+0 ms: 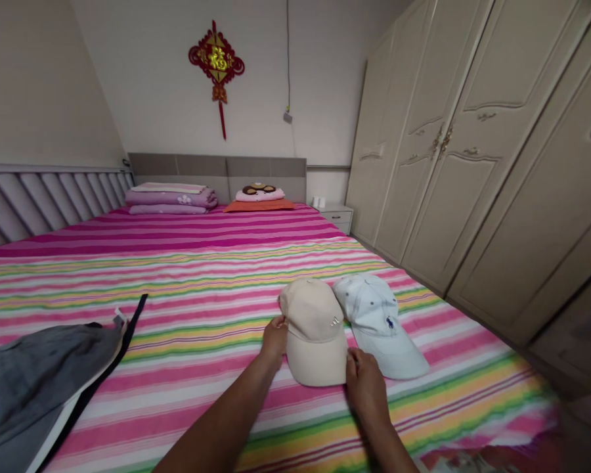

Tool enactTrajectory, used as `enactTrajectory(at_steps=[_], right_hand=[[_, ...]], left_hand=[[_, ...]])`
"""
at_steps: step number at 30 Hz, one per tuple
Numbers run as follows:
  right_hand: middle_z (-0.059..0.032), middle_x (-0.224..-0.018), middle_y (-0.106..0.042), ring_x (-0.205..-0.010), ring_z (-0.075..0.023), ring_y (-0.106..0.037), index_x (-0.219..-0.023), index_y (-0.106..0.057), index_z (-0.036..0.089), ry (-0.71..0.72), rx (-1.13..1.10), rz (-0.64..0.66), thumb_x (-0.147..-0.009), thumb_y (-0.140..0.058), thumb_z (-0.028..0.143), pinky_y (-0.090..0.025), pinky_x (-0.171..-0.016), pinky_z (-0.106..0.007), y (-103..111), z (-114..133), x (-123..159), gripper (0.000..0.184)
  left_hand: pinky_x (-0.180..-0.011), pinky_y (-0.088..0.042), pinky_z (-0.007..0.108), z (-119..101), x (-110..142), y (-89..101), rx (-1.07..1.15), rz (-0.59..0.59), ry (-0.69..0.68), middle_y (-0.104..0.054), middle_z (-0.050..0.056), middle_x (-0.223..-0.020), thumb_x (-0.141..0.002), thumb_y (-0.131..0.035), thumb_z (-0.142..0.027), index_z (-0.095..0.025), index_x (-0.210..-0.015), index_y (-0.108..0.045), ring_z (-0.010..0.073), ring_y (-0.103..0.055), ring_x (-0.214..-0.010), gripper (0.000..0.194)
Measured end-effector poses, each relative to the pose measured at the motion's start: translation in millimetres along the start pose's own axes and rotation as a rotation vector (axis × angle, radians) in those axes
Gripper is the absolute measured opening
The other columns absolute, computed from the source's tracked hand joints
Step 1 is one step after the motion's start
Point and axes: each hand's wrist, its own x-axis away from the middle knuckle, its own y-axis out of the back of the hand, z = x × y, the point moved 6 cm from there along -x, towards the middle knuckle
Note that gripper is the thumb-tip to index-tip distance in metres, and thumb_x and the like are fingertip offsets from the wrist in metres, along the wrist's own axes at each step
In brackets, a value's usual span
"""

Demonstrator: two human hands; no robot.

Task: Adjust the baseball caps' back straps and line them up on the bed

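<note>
A beige baseball cap (311, 315) lies on the striped bedspread (187, 368), its brim toward me and a small logo on its front. My left hand (274, 338) pinches the cap's left side near the base of the crown. On the right edge of the brim, my right hand (365, 378) has its fingers closed. Just right of it, partly behind the beige cap, rests a pale blue cap (374, 315) with a dark blue emblem, brim also toward me. A dark grey hat (44, 374) with a black strap lies at the far left, partly out of view.
Folded purple bedding (172, 200) and a pink pillow (260, 194) sit by the grey headboard (266, 174). A white nightstand (337, 215) stands right of the bed. Tall cream wardrobes (453, 164) line the right side. A padded rail (54, 197) runs along the left.
</note>
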Motion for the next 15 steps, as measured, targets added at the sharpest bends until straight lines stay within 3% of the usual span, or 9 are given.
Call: enactTrajectory(at_steps=[5,9,15], right_hand=[[-0.0120,-0.076,-0.059,-0.072,-0.0250,-0.056,-0.087,-0.057,0.015,0.027,0.051,-0.081,-0.085,-0.032,0.032,-0.043,-0.061,-0.035,8.2,6.6,7.3,0.030],[-0.0066,-0.067,-0.056,-0.063,-0.0201,-0.054,-0.075,-0.050,0.018,0.105,0.054,-0.145,-0.088,-0.031,0.037,-0.041,-0.057,-0.030,16.5,15.5,13.1,0.030],[-0.0007,-0.055,-0.050,-0.051,-0.0142,-0.048,-0.063,-0.048,0.019,0.404,0.067,-0.088,-0.088,-0.036,0.031,-0.034,-0.052,-0.025,17.7,39.6,30.1,0.030]], left_hand=[[-0.061,-0.045,0.026,-3.8,-3.3,2.8,-0.182,0.012,-0.095,-0.068,0.007,-0.075,-0.070,-0.058,-0.024,-0.013,-0.091,-0.064,0.0156,-0.061,-0.066,0.024],[-0.070,-0.044,0.028,-14.8,2.7,9.2,-0.328,0.027,-0.216,-0.068,0.008,-0.082,-0.068,-0.057,-0.022,-0.015,-0.085,-0.065,0.0187,-0.060,-0.078,0.020],[-0.076,-0.043,0.032,-13.9,57.2,40.7,-0.486,0.065,-0.373,-0.062,0.010,-0.094,-0.066,-0.057,-0.020,-0.016,-0.091,-0.063,0.0203,-0.056,-0.081,0.026]])
